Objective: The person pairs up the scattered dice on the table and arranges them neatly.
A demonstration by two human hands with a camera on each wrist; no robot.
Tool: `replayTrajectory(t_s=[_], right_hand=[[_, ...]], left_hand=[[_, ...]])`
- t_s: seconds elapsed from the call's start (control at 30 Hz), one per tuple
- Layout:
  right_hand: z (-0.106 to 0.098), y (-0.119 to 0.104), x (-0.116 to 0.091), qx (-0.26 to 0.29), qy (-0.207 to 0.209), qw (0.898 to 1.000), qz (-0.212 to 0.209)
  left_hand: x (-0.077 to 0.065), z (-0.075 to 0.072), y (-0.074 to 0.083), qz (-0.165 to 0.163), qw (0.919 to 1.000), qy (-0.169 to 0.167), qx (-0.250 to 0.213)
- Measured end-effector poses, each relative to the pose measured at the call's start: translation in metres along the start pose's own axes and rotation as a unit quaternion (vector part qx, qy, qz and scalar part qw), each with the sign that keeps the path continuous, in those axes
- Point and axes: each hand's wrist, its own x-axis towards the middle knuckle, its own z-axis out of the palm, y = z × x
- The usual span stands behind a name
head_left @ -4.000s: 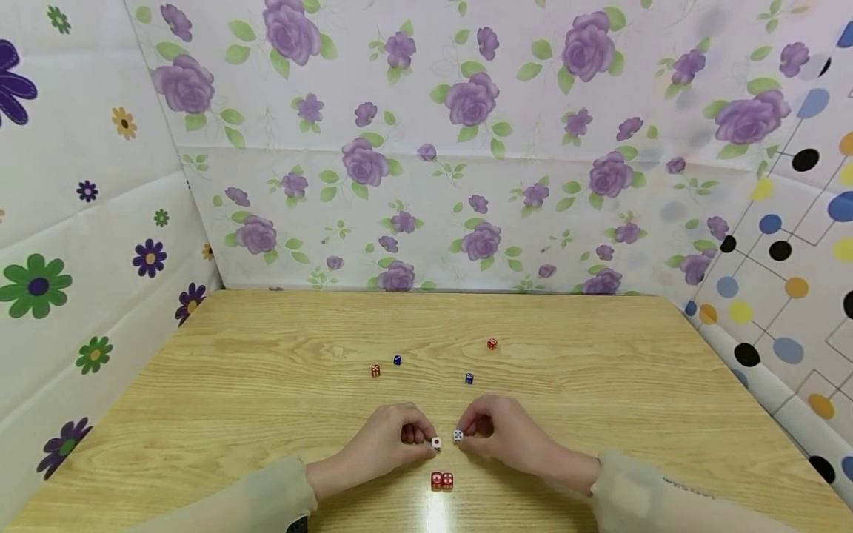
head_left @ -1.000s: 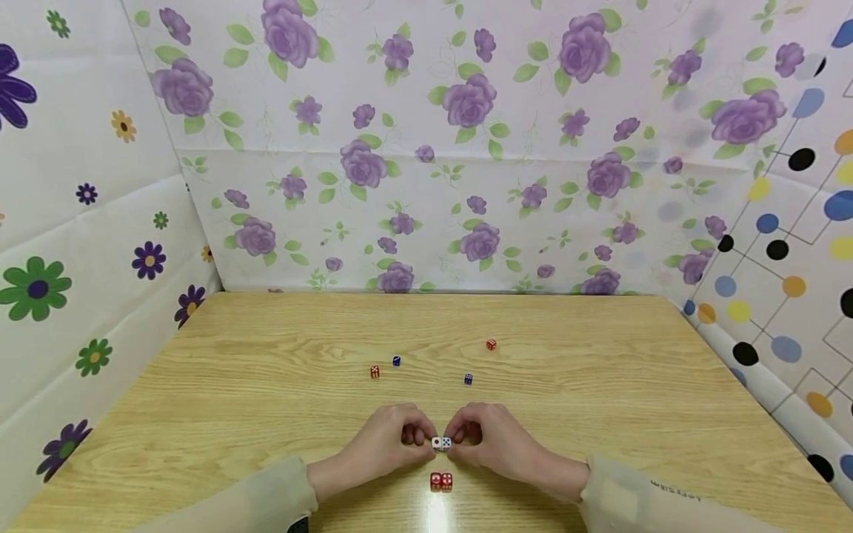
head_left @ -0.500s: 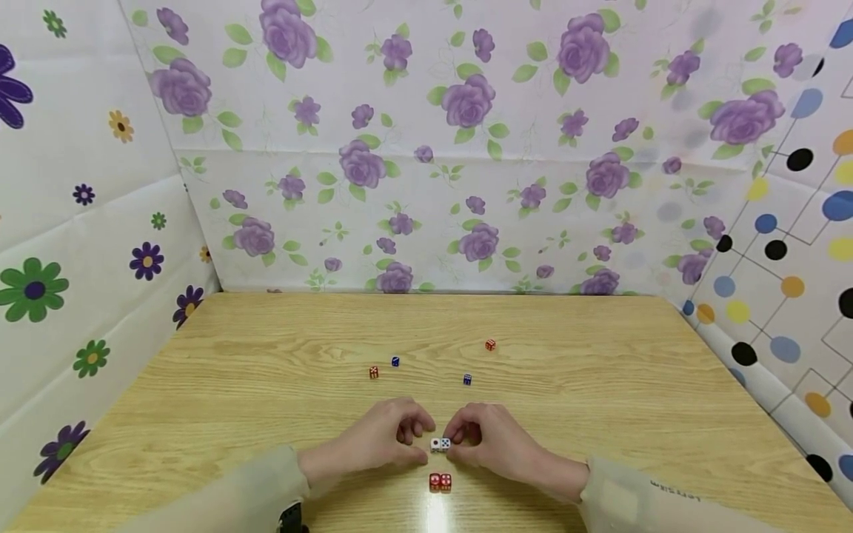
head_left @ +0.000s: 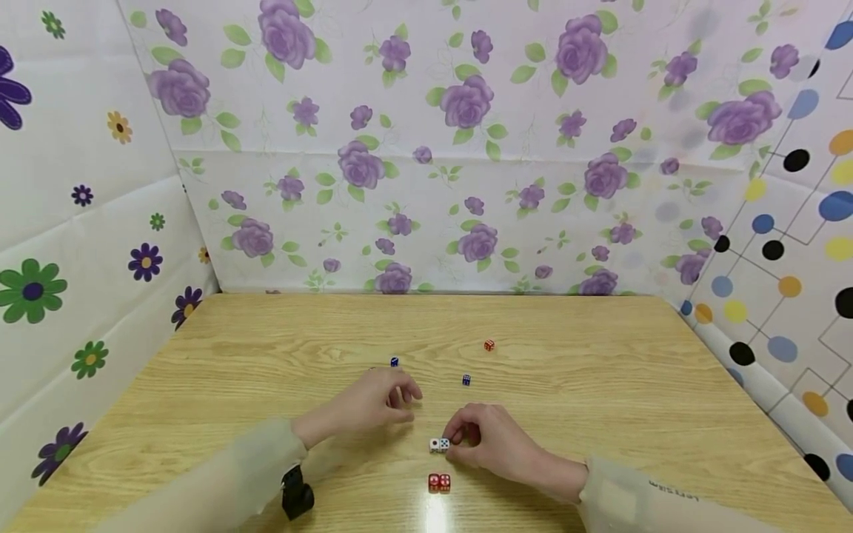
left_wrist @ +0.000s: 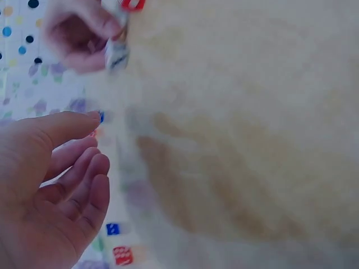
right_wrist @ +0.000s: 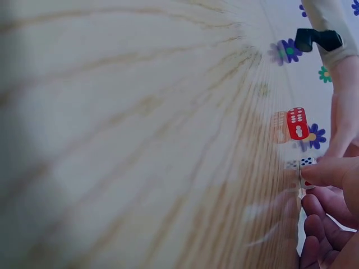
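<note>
Two white dice sit side by side on the wooden table, the left one [head_left: 435, 445] with a large red pip on top, the right one [head_left: 444, 445] with several dark pips. My right hand [head_left: 496, 444] pinches the right die between thumb and index finger. My left hand [head_left: 373, 400] is farther up to the left, fingers loosely bent and holding nothing; in the left wrist view its palm and fingers [left_wrist: 73, 185] show nothing between them. Just beyond it lies a blue die [head_left: 395, 362], and a red die [head_left: 372, 369] is mostly hidden behind the hand.
Two red dice [head_left: 439, 483] stand together nearer my body than the white pair. Another blue die [head_left: 466, 380] and a red die [head_left: 489, 345] lie farther back on the table [head_left: 586, 355]. Patterned cloth walls border the table's back and sides.
The right hand brought its white die left against the other one. My left hand then let go of its white die and moved up and left toward the far blue and red dice.
</note>
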Motion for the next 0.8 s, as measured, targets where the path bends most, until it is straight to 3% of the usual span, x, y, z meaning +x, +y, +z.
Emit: replayTrajectory(t_s=[0.23, 0.53, 0.8], right_hand=[[0.0, 0.001, 0.0, 0.0, 0.0, 1.0, 0.004], [0.0, 0.0, 0.0, 0.003, -0.004, 1.0, 0.006], [-0.001, 0.0, -0.001, 0.004, -0.001, 1.0, 0.008]], left_hand=[[0.013, -0.015, -0.012, -0.003, 0.9982, 0.034, 0.05], [0.026, -0.027, -0.026, -0.052, 0.9906, 0.077, 0.1], [0.033, -0.035, -0.04, -0.075, 0.987, 0.071, 0.122]])
